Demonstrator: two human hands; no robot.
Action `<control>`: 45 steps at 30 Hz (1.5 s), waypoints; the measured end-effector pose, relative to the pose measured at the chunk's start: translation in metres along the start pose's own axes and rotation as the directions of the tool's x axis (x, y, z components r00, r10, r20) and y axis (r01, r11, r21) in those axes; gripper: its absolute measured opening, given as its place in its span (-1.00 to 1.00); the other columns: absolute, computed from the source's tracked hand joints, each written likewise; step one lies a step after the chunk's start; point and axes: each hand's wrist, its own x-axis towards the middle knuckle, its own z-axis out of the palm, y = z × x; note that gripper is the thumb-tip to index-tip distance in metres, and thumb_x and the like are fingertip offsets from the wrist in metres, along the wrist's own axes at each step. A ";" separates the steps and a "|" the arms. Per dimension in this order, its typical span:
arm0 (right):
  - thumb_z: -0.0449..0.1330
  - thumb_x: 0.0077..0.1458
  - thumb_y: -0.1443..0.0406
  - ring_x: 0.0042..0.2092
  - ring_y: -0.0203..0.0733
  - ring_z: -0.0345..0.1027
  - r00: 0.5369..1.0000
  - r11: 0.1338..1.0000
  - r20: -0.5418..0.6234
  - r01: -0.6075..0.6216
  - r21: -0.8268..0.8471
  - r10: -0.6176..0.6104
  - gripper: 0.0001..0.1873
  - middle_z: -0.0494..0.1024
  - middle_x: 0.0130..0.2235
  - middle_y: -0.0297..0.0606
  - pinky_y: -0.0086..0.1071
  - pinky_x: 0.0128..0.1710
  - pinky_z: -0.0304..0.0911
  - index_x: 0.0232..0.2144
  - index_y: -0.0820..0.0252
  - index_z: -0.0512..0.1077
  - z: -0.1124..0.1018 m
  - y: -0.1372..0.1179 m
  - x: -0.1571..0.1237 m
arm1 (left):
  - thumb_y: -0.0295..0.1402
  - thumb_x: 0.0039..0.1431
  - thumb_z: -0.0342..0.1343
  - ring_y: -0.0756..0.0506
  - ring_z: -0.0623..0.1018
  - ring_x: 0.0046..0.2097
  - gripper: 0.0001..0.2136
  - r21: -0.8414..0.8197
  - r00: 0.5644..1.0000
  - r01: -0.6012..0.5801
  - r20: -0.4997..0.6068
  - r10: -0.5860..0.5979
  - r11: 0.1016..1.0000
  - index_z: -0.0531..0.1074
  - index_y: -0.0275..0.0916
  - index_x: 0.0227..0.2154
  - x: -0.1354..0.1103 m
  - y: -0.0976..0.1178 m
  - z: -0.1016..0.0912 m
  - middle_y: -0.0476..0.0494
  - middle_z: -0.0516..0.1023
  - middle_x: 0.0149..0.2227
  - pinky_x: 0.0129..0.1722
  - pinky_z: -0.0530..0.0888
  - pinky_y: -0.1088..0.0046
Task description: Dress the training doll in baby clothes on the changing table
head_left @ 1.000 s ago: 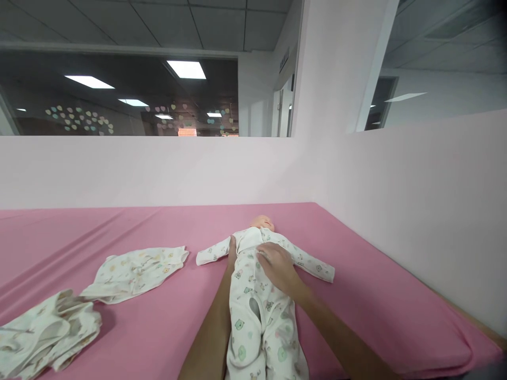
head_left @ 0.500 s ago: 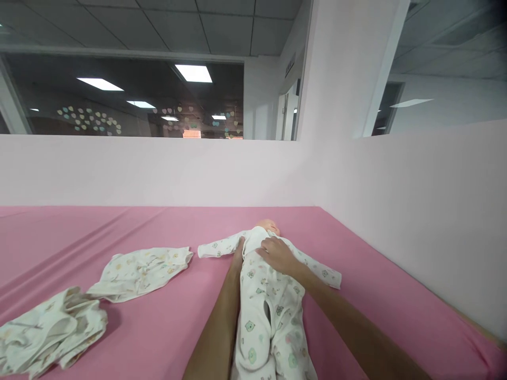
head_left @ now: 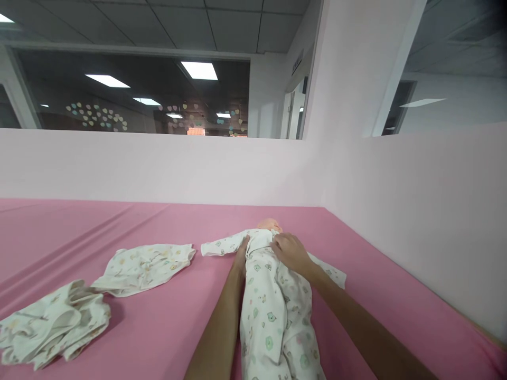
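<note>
A doll (head_left: 269, 225) lies on its back, head away from me, dressed in a white printed long-sleeved top (head_left: 224, 246) and printed baby trousers (head_left: 263, 316). My left hand (head_left: 241, 256) is at the doll's left-hand side in view, closed at the waist edge of the trousers; its fingers are mostly hidden. Curled over the other side of the chest, my right hand (head_left: 292, 254) grips the cloth at the trousers' top edge. The waistband sits across the belly, just under the chest. The trouser ends run out of view at the bottom.
To the left lie a flat printed baby garment (head_left: 146, 268) and a crumpled printed garment (head_left: 55, 322). A pink sheet (head_left: 158, 338) covers the surface, bounded by a white wall (head_left: 158, 169) behind and another on the right. Windows sit above the walls.
The trousers have shifted and their dark front gap no longer shows. My right hand has moved outward and slightly up the chest, its fingers curling. The view has turned slightly left.
</note>
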 end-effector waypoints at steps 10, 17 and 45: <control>0.00 0.17 0.26 -0.02 0.09 0.25 0.980 0.977 0.198 0.055 -0.205 -0.013 -0.72 0.49 -0.12 -0.02 -0.04 0.03 0.02 -0.29 0.25 0.48 0.013 -0.062 0.015 | -0.24 0.22 0.11 -0.21 0.59 -0.10 -0.69 0.034 0.998 -0.066 -0.009 0.066 0.997 0.49 -0.35 -0.09 -0.010 0.006 0.007 -0.23 0.63 -0.27 0.00 0.45 0.34; 0.10 0.02 0.36 -0.03 0.11 0.32 0.933 0.957 0.325 -0.057 -0.286 0.153 -0.74 0.54 -0.17 -0.03 -0.03 -0.01 0.06 -0.24 0.26 0.50 0.011 -0.075 0.027 | -0.18 0.20 0.12 -0.19 0.60 -0.14 -0.66 -0.010 0.999 -0.032 0.023 0.032 0.999 0.47 -0.29 -0.06 -0.005 0.000 0.003 -0.19 0.63 -0.25 -0.03 0.47 0.33; -0.06 0.19 0.20 -0.37 -0.19 0.26 0.968 0.969 0.040 -0.248 -0.013 0.249 -0.60 0.41 -0.53 -0.30 -0.32 -0.26 0.02 -0.66 0.17 0.21 0.011 0.018 0.010 | -0.15 0.26 0.04 -0.18 0.47 0.03 -0.62 -0.029 0.993 0.083 0.088 -0.080 0.996 0.37 -0.27 0.03 -0.002 -0.005 -0.004 -0.25 0.42 0.07 0.04 0.41 0.11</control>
